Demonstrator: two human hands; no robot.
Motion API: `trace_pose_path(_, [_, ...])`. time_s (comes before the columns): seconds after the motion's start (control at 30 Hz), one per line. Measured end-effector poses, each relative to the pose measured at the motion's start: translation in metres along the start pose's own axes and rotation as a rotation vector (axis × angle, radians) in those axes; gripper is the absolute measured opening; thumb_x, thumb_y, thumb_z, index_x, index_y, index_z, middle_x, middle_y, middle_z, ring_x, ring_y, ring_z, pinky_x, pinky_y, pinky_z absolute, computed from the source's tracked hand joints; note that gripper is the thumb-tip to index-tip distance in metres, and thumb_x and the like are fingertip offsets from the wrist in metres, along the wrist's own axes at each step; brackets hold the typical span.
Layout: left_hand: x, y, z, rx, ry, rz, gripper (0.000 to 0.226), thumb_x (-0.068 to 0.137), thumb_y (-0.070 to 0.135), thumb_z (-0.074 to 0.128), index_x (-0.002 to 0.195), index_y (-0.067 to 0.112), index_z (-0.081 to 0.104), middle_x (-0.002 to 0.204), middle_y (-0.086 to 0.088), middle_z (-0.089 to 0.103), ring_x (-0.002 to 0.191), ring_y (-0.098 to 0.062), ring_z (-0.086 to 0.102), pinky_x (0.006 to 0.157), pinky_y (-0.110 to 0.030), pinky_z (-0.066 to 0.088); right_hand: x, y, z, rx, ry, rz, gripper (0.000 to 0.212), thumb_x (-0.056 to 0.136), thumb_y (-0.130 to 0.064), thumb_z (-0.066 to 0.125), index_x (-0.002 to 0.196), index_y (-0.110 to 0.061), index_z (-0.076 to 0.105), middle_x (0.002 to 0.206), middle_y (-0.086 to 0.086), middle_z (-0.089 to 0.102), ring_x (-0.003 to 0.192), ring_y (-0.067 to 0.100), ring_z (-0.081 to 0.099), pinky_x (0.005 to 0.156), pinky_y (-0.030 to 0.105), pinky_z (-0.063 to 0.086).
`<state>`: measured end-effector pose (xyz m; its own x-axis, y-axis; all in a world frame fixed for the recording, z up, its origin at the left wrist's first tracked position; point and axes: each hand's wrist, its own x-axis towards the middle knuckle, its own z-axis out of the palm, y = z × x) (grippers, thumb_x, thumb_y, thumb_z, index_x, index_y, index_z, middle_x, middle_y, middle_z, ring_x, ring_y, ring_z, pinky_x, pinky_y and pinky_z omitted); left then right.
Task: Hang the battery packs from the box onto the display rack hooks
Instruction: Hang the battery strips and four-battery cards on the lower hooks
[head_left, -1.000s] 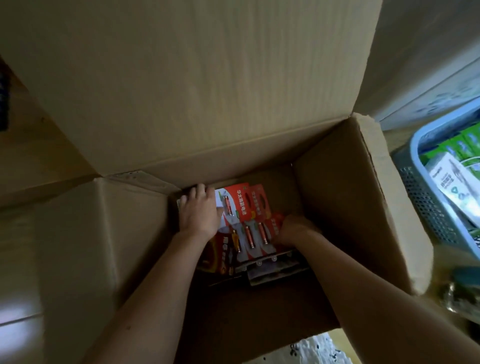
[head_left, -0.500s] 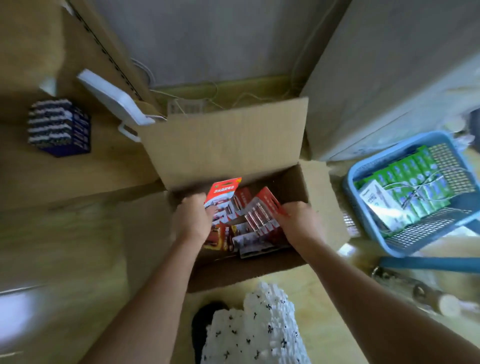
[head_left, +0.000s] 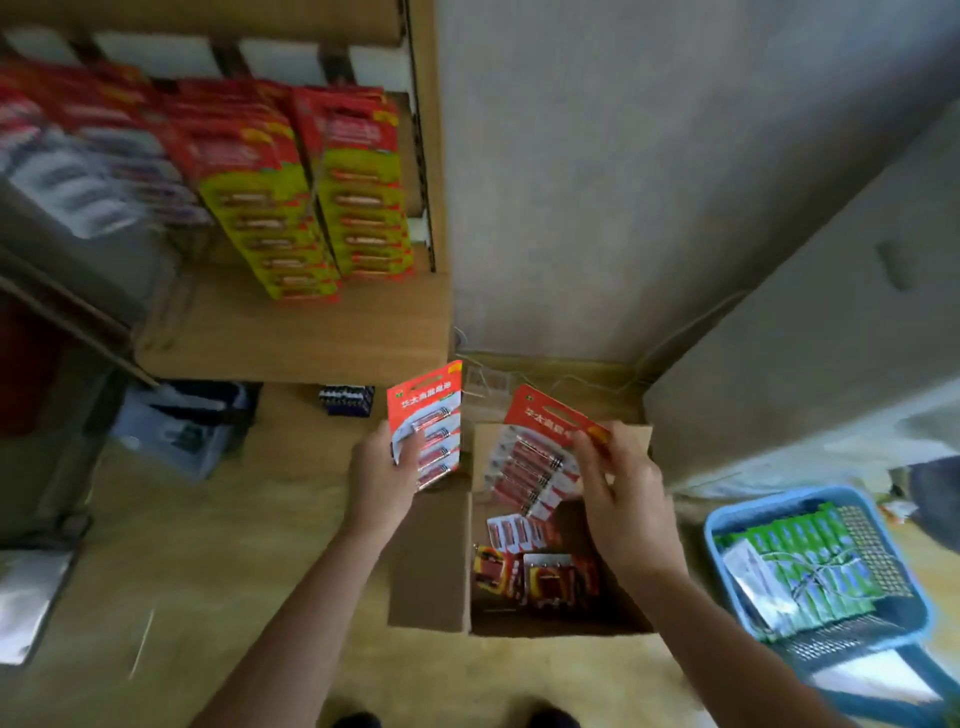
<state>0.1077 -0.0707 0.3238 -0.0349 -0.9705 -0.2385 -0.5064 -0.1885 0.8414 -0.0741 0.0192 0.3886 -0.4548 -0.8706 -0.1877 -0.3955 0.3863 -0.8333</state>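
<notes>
In the head view we see both hands raised over the open box (head_left: 429, 566), which stands on the floor (head_left: 208, 571) below and between them. Our left hand (head_left: 382, 478) grips the left pack (head_left: 428, 415) by its lower left edge, thumb on the front, and the card stands nearly upright above the hand. Our right hand (head_left: 621, 488) pinches the right pack (head_left: 535, 457) at the upper right corner of its red header. This card tilts down and to the left of the fingers (head_left: 597, 441) and hangs over the box opening. The two held packs are near each other but apart.

Below the right hand, loose packs (head_left: 535, 566) lie in a heap on the box bottom.

Well above and beyond the left hand stands the rack (head_left: 423, 156), with rows of hung packs (head_left: 358, 197), red on top and yellow-green lower down, blurred further left. Its wooden shelf (head_left: 311, 332) lies just beyond the left pack's top.

To the right of the right hand, a blue basket (head_left: 727, 519) on the floor holds green packets (head_left: 810, 566).
</notes>
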Motion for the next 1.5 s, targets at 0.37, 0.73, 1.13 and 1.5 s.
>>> trace_pose_path(0.37, [0.035, -0.026, -0.217, -0.172, 0.077, 0.154, 0.012, 0.089, 0.014, 0.058, 0.1, 0.016, 0.063, 0.09, 0.004, 0.069, 0.078, -0.001, 0.067, 0.068, -0.014, 0.052, -0.027, -0.156, 0.152, 0.197, 0.07, -0.199, 0.021, 0.089, -0.029, 0.051, 0.075, -0.014, 0.051, 0.071, -0.002, 0.062, 0.066, 0.009, 0.064, 0.054, 0.024, 0.054])
trace_pose_path(0.73, [0.08, -0.037, -0.356, -0.247, 0.014, 0.241, 0.02, 0.085, 0.029, 0.058, 0.104, 0.023, 0.061, 0.1, -0.001, 0.07, 0.092, -0.016, 0.069, 0.082, -0.047, 0.056, -0.013, -0.269, 0.256, 0.277, 0.132, -0.209, 0.029, 0.093, -0.033, 0.048, 0.087, -0.005, 0.053, 0.085, 0.007, 0.066, 0.081, 0.02, 0.066, 0.069, 0.037, 0.057])
trace_pose_path(1.13, [0.127, -0.043, -0.381, -0.341, -0.049, 0.23, 0.018, 0.09, 0.011, 0.055, 0.107, 0.012, 0.059, 0.092, 0.009, 0.071, 0.085, -0.005, 0.07, 0.064, -0.016, 0.056, 0.031, -0.282, 0.304, 0.25, 0.097, -0.168, 0.025, 0.094, -0.036, 0.044, 0.089, -0.013, 0.053, 0.084, -0.01, 0.064, 0.077, -0.002, 0.062, 0.061, 0.012, 0.052])
trace_pose_path(1.5, [0.142, -0.05, -0.386, -0.298, -0.134, 0.204, 0.023, 0.09, 0.016, 0.055, 0.113, 0.013, 0.058, 0.102, 0.002, 0.07, 0.089, -0.008, 0.07, 0.067, -0.021, 0.058, 0.045, -0.279, 0.315, 0.22, 0.181, -0.156, 0.024, 0.095, -0.036, 0.045, 0.09, -0.015, 0.054, 0.087, -0.004, 0.064, 0.087, 0.012, 0.064, 0.073, 0.028, 0.054])
